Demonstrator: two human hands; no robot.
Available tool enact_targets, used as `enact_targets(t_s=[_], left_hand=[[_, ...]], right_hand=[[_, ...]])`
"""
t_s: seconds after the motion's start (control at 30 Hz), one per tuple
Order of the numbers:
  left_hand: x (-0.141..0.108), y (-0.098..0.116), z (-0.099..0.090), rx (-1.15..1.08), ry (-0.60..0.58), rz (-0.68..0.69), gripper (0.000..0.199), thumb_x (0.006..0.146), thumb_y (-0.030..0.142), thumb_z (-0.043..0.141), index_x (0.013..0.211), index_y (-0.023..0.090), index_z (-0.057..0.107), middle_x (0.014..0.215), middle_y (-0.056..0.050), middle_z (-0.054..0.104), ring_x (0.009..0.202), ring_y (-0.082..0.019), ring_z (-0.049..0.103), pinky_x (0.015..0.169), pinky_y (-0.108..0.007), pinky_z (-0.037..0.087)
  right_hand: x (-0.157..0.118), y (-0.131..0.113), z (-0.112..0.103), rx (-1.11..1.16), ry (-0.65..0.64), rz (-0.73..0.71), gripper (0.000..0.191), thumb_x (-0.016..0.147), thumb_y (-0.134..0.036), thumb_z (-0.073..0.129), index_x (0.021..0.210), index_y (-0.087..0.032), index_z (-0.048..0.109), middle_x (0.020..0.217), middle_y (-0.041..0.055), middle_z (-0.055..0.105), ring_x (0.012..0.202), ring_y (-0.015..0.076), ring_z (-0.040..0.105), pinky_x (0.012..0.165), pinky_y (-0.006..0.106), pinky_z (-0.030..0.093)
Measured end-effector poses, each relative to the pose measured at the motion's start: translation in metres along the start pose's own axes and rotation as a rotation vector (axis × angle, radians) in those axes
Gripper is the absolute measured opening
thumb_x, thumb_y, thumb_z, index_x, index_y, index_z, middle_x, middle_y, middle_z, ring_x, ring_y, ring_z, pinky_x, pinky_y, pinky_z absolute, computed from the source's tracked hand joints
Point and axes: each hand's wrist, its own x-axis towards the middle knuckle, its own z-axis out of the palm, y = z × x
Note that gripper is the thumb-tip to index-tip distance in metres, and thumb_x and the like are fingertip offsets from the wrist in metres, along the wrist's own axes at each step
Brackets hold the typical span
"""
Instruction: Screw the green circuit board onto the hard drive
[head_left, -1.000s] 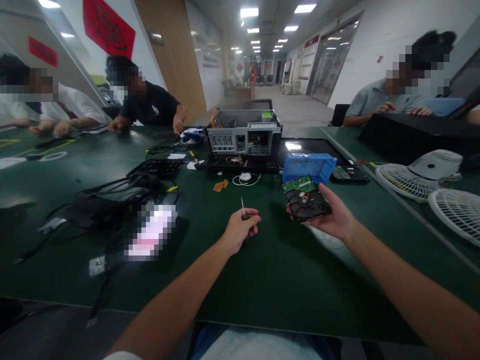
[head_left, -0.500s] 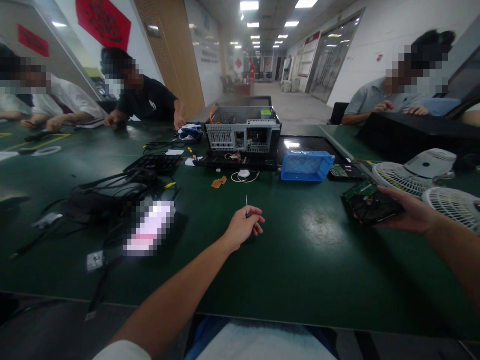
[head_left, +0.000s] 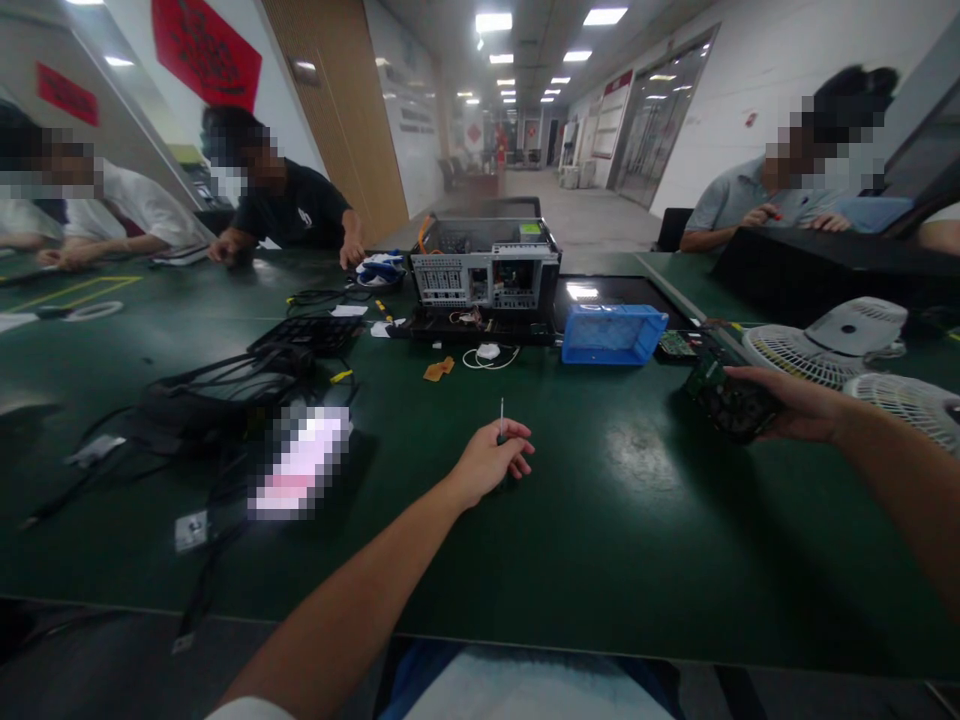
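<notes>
A dark hard drive [head_left: 742, 408] with a green circuit board is gripped in the right hand [head_left: 796, 402], to the right of the blue bin [head_left: 600, 345] and closer to the wearer. The left hand [head_left: 491, 465], fingers curled, holds a screwdriver [head_left: 502, 418], shaft pointing up, left of the bin and also closer. An opened computer case [head_left: 450, 283] stands left of and beyond the bin; a white fan [head_left: 799, 350] lies to its right. All share a green desk [head_left: 585, 580].

A blue plastic box [head_left: 613, 340] is on the green table [head_left: 570, 560]. To the left of this box lie a white cable [head_left: 488, 352] and a brown scrap [head_left: 438, 370], and farther left a heap of black straps [head_left: 214, 395]. Behind the box is a dark flat panel [head_left: 634, 291]; to its right are white fan parts [head_left: 855, 327].
</notes>
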Motion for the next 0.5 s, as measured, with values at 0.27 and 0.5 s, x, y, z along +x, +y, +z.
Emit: enact_targets(t_s=[0.27,0.5], left_hand=[[0.002,-0.004,-0.002,-0.002,-0.016,0.011,0.024,0.102,0.024,0.055,0.123,0.016,0.061,0.113,-0.013,0.070,0.083,-0.017,0.071,0.074,-0.032,0.057],[0.001,0.002,0.001,-0.033,0.005,-0.008,0.022,0.102,0.022,0.056,0.122,0.015,0.061,0.117,-0.014,0.070,0.087,-0.019,0.073,0.076,-0.032,0.059]], right_hand=[[-0.008,-0.002,0.011,-0.028,0.013,-0.016,0.034,0.093,-0.049,0.063,0.112,-0.022,0.066,0.099,0.0144,0.075,0.079,0.0256,0.069,0.066,0.037,0.052],[-0.009,-0.001,0.013,0.012,0.047,-0.025,0.031,0.093,-0.045,0.064,0.109,-0.018,0.070,0.095,0.0172,0.076,0.074,0.0237,0.067,0.065,0.037,0.049]])
